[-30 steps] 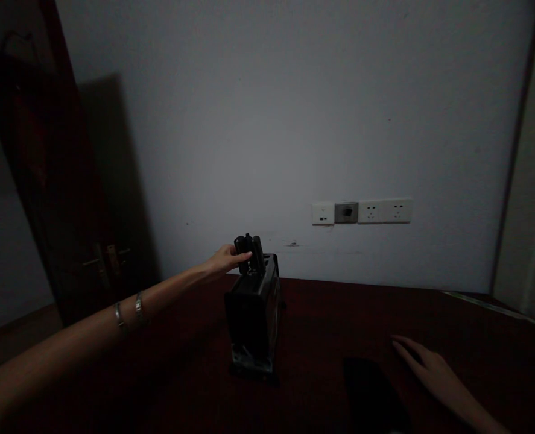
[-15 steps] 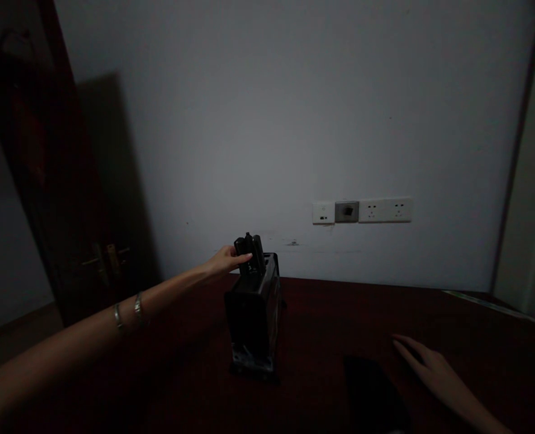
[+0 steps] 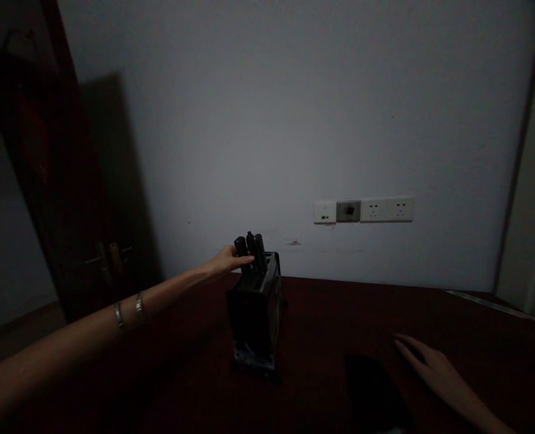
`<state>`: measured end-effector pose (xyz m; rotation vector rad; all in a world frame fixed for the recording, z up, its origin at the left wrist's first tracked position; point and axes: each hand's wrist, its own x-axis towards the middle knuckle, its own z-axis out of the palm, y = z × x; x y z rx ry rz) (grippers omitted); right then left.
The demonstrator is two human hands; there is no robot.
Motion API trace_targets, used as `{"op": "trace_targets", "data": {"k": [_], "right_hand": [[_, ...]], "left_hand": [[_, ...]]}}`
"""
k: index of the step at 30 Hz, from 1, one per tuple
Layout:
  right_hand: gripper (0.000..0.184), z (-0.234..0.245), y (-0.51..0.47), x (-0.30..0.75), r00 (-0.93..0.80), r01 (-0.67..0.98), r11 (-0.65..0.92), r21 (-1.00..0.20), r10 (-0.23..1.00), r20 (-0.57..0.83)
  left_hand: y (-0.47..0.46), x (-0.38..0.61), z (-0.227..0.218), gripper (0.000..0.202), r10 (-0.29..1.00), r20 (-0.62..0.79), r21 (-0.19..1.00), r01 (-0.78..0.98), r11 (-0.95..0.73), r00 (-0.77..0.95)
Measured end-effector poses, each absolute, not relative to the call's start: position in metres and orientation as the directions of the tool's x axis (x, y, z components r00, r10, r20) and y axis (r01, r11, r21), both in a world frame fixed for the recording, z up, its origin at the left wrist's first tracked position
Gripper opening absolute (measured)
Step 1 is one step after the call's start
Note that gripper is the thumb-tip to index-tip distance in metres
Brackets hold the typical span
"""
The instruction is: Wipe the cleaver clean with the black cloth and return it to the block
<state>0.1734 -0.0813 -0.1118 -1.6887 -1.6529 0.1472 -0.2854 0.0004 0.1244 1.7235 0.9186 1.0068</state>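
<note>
A black knife block (image 3: 253,319) stands upright on the dark red table, with several black-handled knives rising from its top. My left hand (image 3: 231,260) reaches in from the left and closes its thumb and fingers around the leftmost knife (image 3: 240,246) by the handle; the blade is hidden inside the block. Two more handles stand right beside that grip. My right hand (image 3: 425,358) lies on the tabletop at the right, fingers stretched out, holding nothing. Just left of it is a flat black object (image 3: 373,389), too dark to make out.
The table (image 3: 326,313) meets a pale wall behind the block. Wall sockets (image 3: 387,209) sit above the table's back edge. On the left is a dark door with a handle (image 3: 114,256). A thin pale strip (image 3: 493,306) lies at the back right edge.
</note>
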Motion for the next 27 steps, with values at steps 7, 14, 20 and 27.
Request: {"op": "trace_targets", "data": {"k": [7, 14, 20, 27], "right_hand": [[0.05, -0.11, -0.082, 0.172, 0.144, 0.822, 0.127, -0.555, 0.896, 0.419], [0.05, -0.112, -0.082, 0.174, 0.142, 0.822, 0.133, -0.553, 0.894, 0.425], [0.055, -0.114, -0.081, 0.175, 0.132, 0.817, 0.13, -0.562, 0.906, 0.402], [0.054, -0.112, -0.082, 0.172, 0.139, 0.818, 0.127, -0.561, 0.903, 0.406]], "left_hand": [[-0.001, -0.284, 0.119, 0.039, 0.89, 0.254, 0.938, 0.128, -0.322, 0.379], [-0.007, -0.282, 0.122, 0.046, 0.889, 0.242, 0.938, 0.142, -0.317, 0.388], [-0.01, -0.282, 0.126, 0.056, 0.908, 0.234, 0.941, 0.154, -0.302, 0.346], [0.0, -0.29, 0.121, 0.055, 0.923, 0.252, 0.952, 0.097, -0.291, 0.29]]}}
